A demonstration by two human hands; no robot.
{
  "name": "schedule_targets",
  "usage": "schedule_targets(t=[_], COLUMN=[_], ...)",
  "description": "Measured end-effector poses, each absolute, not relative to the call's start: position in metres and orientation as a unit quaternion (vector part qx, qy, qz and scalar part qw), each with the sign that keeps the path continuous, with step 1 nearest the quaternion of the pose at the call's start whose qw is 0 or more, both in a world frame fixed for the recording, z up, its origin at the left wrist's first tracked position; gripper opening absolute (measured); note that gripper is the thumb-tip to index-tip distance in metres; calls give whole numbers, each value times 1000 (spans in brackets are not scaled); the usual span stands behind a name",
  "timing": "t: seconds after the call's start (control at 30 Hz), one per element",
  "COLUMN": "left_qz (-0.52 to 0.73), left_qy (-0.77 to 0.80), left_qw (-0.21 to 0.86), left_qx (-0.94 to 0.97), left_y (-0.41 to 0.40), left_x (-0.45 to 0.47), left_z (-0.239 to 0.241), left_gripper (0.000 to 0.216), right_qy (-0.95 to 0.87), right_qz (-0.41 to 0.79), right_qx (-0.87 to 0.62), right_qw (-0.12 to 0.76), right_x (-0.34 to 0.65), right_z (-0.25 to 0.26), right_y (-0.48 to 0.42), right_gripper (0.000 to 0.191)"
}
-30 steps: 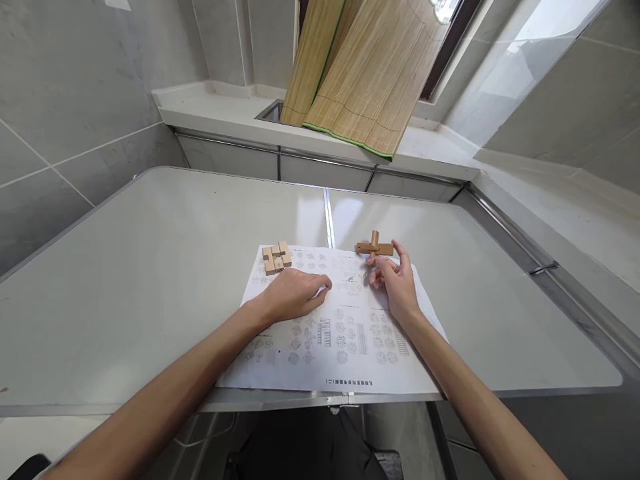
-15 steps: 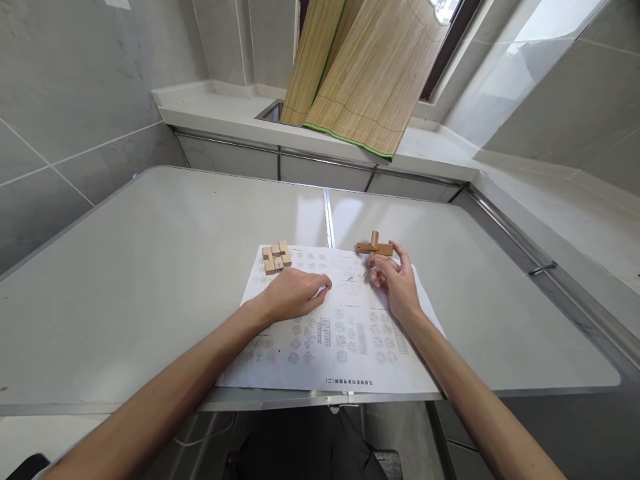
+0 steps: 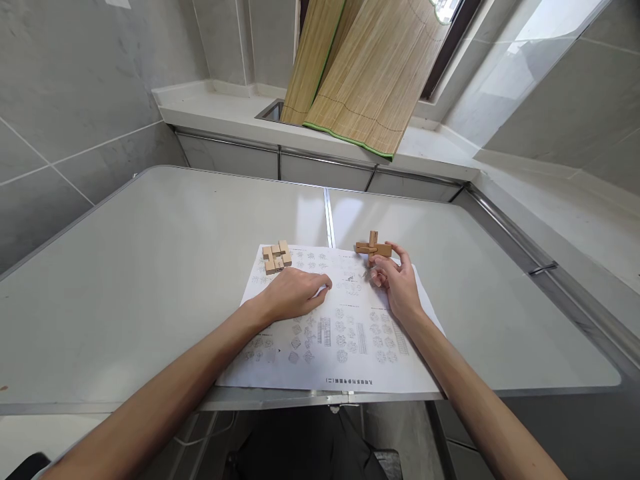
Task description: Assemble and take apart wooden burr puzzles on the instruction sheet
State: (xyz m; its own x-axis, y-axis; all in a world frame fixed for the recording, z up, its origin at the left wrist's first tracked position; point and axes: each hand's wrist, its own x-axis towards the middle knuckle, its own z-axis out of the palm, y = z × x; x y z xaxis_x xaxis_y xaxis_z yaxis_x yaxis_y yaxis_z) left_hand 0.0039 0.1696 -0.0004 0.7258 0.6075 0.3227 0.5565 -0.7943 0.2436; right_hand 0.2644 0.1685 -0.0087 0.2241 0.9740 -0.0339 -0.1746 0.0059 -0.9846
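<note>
My right hand [image 3: 400,280] grips a cross-shaped wooden burr puzzle [image 3: 381,250] by its right and lower side, just past the far right part of a printed sheet. One bar of the puzzle lies sideways and another points away from me. On the sheet rests my left hand [image 3: 299,293], fingers curled, thumb close to the index finger, with nothing visible in it. Just beyond that hand sit several notched wooden puzzle pieces [image 3: 273,252], grouped together on the sheet's far left corner. The printed sheet [image 3: 320,370] shows small diagrams and faces away from me.
The white folding table [image 3: 165,267] has a metal seam [image 3: 329,217] down its middle. A ledge [image 3: 220,110] runs behind it, with a bamboo mat [image 3: 370,80] hanging over. A metal rail [image 3: 510,230] and tiled wall border the right side.
The wooden puzzle has tilted very slightly in my right hand, whose index finger has shifted a little. My left hand and the grouped pieces have stayed in place.
</note>
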Motion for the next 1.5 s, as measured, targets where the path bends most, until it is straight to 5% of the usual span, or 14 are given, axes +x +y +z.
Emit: schedule_targets(t=[0.4, 1.03, 1.5], left_qz=[194, 211, 371], left_qy=[315, 316, 345], left_qw=[70, 55, 4], left_qx=[926, 923, 862], left_y=[170, 169, 169], left_x=[4, 5, 9], left_z=[0, -2, 9], left_gripper=[22, 21, 19], right_qy=[-423, -438, -534], right_qz=[475, 521, 594], right_qx=[-523, -473, -385], right_qw=[568, 559, 463], right_x=[266, 263, 256], right_z=[-13, -9, -7], right_y=[171, 167, 158], right_gripper=[30, 46, 36])
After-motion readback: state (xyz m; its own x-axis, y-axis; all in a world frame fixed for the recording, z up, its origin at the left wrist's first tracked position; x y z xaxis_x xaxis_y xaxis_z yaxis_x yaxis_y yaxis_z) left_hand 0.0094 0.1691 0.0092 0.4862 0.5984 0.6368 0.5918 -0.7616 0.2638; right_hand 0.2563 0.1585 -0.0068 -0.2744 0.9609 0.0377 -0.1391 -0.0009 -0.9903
